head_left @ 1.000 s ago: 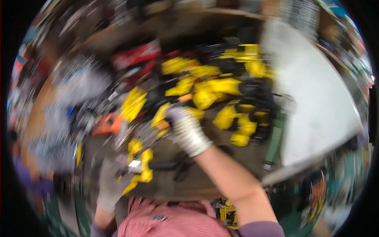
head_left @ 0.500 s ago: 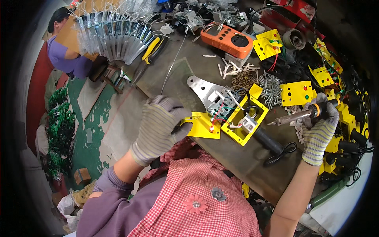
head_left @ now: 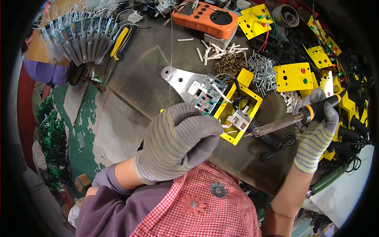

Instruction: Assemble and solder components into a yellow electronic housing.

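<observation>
My left hand (head_left: 179, 142), in a striped grey glove, is closed in front of the assembly, its fingertips hidden from view. A thin silvery wire (head_left: 171, 59), like solder wire, runs down into it. In my right hand (head_left: 316, 134), also gloved, is a soldering iron (head_left: 278, 124) with a black handle and orange ring. Its tip points left, beside a yellow metal box frame (head_left: 252, 108). A small white-grey switch-like part (head_left: 239, 120) sits at the frame, joined by wires. Against the frame's left lies a silver bracket plate (head_left: 183, 83) carrying a metal terminal block (head_left: 209, 94) with red and green wires.
Behind the frame lie brass screws (head_left: 229, 64), silver screws (head_left: 262, 73) and white sleeves (head_left: 221, 51). An orange multimeter (head_left: 205, 19) is farther back. Yellow-handled pliers (head_left: 120, 43) lie left, near bagged metal parts (head_left: 83, 35). Yellow panels (head_left: 294, 77) crowd the right. Another person (head_left: 43, 71) is at far left.
My left hand has moved right and nearer the view, now covering the yellow plate it was beside. The soldering iron has moved closer to the box frame. The whole view has shifted.
</observation>
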The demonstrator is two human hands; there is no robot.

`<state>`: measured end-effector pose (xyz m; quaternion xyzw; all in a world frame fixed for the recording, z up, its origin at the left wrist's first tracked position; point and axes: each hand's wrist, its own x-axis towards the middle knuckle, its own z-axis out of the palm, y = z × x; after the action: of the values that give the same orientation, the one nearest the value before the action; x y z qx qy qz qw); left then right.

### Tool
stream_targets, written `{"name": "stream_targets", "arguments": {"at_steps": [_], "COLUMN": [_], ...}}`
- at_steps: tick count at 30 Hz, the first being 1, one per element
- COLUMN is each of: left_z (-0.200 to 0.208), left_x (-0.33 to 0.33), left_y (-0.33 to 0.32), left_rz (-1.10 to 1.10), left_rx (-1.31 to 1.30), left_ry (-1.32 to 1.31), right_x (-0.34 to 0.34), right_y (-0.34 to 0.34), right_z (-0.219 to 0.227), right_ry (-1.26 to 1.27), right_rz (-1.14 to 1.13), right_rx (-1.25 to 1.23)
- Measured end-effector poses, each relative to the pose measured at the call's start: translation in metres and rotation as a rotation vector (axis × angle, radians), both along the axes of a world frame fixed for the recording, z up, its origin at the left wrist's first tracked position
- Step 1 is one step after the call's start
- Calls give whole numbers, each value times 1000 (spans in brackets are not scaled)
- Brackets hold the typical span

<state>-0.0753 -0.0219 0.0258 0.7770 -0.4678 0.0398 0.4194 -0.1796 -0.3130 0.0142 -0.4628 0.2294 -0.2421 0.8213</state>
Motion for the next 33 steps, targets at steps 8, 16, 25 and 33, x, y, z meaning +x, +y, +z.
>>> {"name": "stream_targets", "arguments": {"at_steps": [8, 16, 25, 33], "left_z": [-8, -7, -6, -1], "left_x": [0, 1, 0, 44], "left_y": [-9, -13, -18, 26], "left_rz": [-28, -48, -46, 172], "left_rx": [57, 114, 120, 188], "left_ry": [82, 88, 57, -212], "right_x": [5, 0, 3, -3], "right_y": [7, -2, 3, 3], "right_z": [-6, -12, -12, -12], "right_ry": [15, -52, -15, -55], "right_rz": [-222, -3, -101, 2], "right_rx": [46, 52, 58, 6]}}
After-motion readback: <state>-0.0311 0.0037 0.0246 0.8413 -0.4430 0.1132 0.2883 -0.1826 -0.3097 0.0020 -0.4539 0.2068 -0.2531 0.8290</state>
